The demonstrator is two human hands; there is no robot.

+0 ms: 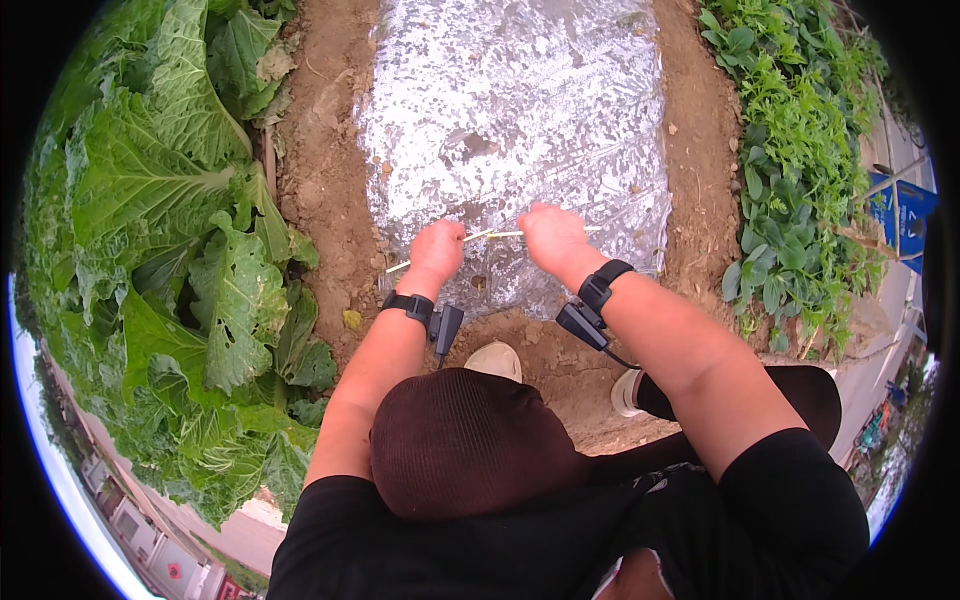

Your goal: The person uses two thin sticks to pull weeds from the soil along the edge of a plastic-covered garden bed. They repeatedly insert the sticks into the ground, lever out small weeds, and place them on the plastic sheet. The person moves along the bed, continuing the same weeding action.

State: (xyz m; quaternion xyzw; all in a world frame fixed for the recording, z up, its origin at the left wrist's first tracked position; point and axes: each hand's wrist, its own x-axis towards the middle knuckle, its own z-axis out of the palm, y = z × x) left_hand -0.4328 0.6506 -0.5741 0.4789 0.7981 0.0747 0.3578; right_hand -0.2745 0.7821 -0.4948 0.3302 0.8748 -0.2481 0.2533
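A thin pale yellow stick (506, 234) spans the gap between my hands, low over a bed of soil covered with shiny plastic mulch film (517, 97). Around its left part my left hand (437, 251) is closed, and one end pokes out to the left. My right hand (553, 236) grips the other part, with a short end showing to the right. Between the hands the stick kinks or overlaps; I cannot tell whether it is one piece or two. Beneath and beyond the hands, the film has a dark hole (469, 146) and dirt patches.
Large leafy cabbage plants (180, 187) crowd the left side beyond a bare soil strip (322, 150). Low leafy greens (787, 187) grow along the right. My light shoes (495, 361) stand on soil at the near film edge. A blue sign (904, 214) stands farther right.
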